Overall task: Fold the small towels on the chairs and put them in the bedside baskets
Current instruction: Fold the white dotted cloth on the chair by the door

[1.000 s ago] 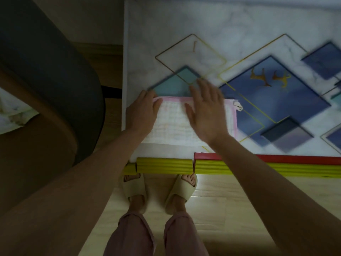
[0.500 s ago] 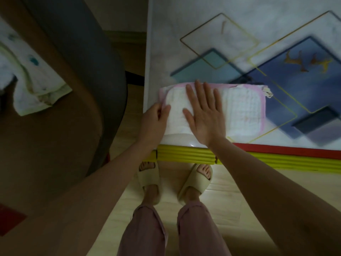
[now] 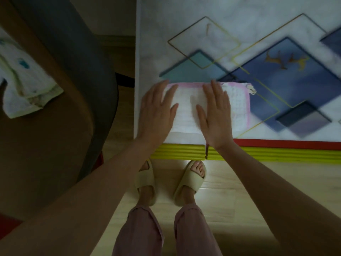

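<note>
A small white towel with a pink border [image 3: 238, 108] lies folded on the near left corner of the patterned table [image 3: 184, 24]. My left hand [image 3: 156, 111] lies flat on its left part, fingers straight. My right hand [image 3: 215, 115] presses flat on its middle, fingers spread toward the far edge. A second white towel with green trim and blue spots [image 3: 24, 84] lies crumpled on the brown chair seat [image 3: 46, 154] at the far left.
The chair's dark grey backrest [image 3: 88, 71] stands between the seat and the table. Yellow and red foam strips [image 3: 276, 152] line the table's near edge. My feet in beige slippers [image 3: 190, 180] stand on the light wood floor below. No basket is in view.
My left hand moved from the towel's left edge onto the towel and flattened. My right hand stayed flat on the towel. The camera shifted, bringing the chair's towel more into view.
</note>
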The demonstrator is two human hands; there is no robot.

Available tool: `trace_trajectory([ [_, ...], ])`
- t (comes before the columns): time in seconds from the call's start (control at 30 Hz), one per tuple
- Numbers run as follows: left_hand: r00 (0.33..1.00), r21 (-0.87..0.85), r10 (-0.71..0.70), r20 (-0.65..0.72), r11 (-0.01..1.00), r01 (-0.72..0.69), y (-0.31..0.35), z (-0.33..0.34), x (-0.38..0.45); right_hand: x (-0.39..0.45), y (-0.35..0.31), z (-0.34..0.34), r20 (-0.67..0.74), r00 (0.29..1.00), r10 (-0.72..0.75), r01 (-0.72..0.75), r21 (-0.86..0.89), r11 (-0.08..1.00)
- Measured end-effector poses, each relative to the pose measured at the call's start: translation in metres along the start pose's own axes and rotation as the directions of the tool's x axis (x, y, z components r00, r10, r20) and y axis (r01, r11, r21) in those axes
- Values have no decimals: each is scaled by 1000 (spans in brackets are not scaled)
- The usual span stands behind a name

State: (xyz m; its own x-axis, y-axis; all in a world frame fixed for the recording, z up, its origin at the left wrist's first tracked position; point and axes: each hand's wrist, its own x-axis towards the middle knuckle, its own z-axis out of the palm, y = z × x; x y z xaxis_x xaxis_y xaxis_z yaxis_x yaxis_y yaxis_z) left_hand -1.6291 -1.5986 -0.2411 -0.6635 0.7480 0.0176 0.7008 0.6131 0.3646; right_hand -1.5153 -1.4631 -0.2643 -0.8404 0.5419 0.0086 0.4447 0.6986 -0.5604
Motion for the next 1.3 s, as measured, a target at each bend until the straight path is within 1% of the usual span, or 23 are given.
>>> trace_trajectory([
  [0.07,981,-42,177,82,984,-174,20,14,12,-10,13,-20,-142,973,180,-164,118,979],
  [0.13,940,-61,270,207,963,-263,40,30,22,-21,28,-37,-201,902,381,-328,253,910],
  [0.17,918,-54,290,271,957,-286,48,39,25,-25,34,-45,-194,859,474,-401,321,858],
  [0.23,890,-6,284,356,953,-302,56,55,29,-30,46,-57,-114,792,600,-504,432,748],
  [0.27,884,31,273,379,951,-307,56,61,29,-30,51,-61,-62,775,629,-534,467,705],
  [0.33,884,88,274,379,940,-330,54,70,28,-28,61,-65,9,756,654,-565,514,645],
  [0.43,886,141,305,350,918,-372,51,76,25,-23,66,-67,14,731,682,-586,526,617],
  [0.5,885,146,316,342,913,-382,51,78,25,-21,66,-67,-1,721,693,-591,522,615],
  [0.6,889,158,309,337,913,-377,51,79,24,-20,62,-63,-39,773,634,-541,482,689],
  [0.7,890,166,304,339,912,-375,51,81,24,-21,56,-54,-24,811,584,-532,383,755],
  [0.83,889,166,311,336,910,-381,52,80,25,-23,65,-51,-40,876,481,-468,173,866],
  [0.93,890,191,311,332,902,-387,52,79,23,-17,71,-49,8,883,470,-470,33,882],
  [0.97,888,186,314,336,902,-390,52,79,23,-15,71,-48,-11,895,447,-447,-19,894],
  [1.0,886,177,319,337,903,-393,52,78,24,-13,70,-47,-78,923,378,-383,-73,921],
  [1.07,891,164,331,311,905,-393,51,72,24,-12,62,-42,-230,959,165,-211,-192,958],
  [1.1,898,173,330,290,905,-389,47,69,23,-11,58,-37,-246,968,55,-114,-231,966],
  [1.13,907,191,322,273,906,-379,41,66,22,-10,53,-30,-201,979,-43,-10,-258,966],
  [1.17,917,219,303,261,906,-362,34,65,20,-9,50,-21,-124,985,-119,83,-268,960],
  [1.2,926,251,274,258,907,-339,26,64,17,-8,48,-11,-42,985,-169,151,-269,951],
  [1.23,934,277,244,262,908,-315,18,65,15,-7,50,-2,26,981,-192,192,-269,944],
  [1.3,935,274,214,282,916,-292,6,66,13,-5,56,9,115,977,-180,207,-301,931],
])
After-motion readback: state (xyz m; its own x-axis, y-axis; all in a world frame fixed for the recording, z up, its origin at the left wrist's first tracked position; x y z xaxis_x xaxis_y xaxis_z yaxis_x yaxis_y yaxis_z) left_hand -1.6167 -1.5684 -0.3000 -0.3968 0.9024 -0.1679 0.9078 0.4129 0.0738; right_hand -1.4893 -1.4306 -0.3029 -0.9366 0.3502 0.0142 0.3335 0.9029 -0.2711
